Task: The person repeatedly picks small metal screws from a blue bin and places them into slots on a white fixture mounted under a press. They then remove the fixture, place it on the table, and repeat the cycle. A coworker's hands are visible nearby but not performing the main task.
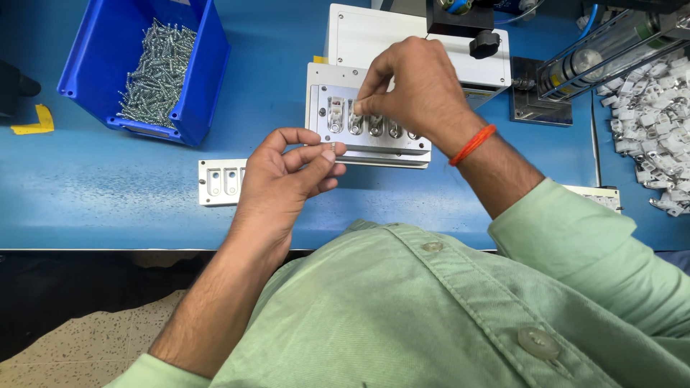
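My right hand (413, 90) reaches over a grey metal fixture plate (338, 122) with a row of pockets holding small shiny metal parts. Its thumb and forefinger pinch something small at the second pocket from the left; the item is hidden by the fingertips. My left hand (287, 179) hovers just in front of the plate, thumb and fingers pinched on a small silver screw (328, 153). An orange band is on my right wrist.
A blue bin (190, 86) filled with silver screws stands at the back left. A second grey plate (219, 181) lies left of my left hand. A white machine base (374, 36) sits behind the fixture. White plastic parts (658, 122) are piled at the right.
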